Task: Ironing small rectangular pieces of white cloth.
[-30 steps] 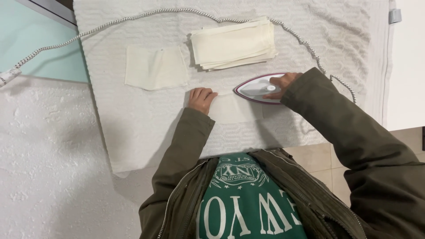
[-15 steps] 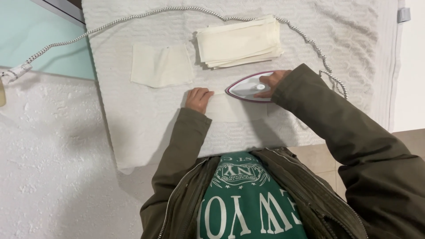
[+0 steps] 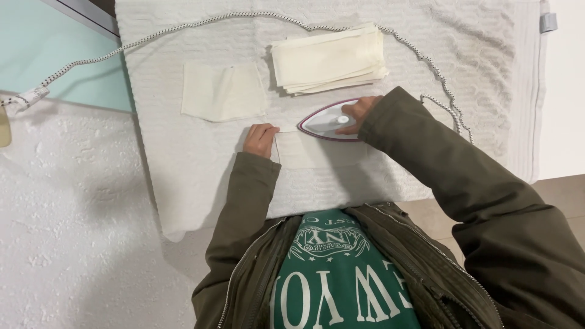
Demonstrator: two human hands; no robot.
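My right hand (image 3: 361,111) grips a white iron with a purple rim (image 3: 326,122), pressed flat on a small cream cloth (image 3: 308,151) lying on the white towel-covered board (image 3: 183,170). The iron's tip points left. My left hand (image 3: 261,139) rests with curled fingers on the cloth's left edge, holding it down. A single cream cloth piece (image 3: 223,90) lies flat further out to the left. A neat stack of folded cream cloths (image 3: 329,60) sits just beyond the iron.
The iron's braided cord (image 3: 183,25) runs from the left across the far side of the board and loops down at the right (image 3: 448,106). A pale blue surface (image 3: 55,55) lies at the left. Tiled floor (image 3: 560,195) shows at the right.
The iron has slid a little to the left over the cloth. My left hand has stayed on the cloth's edge.
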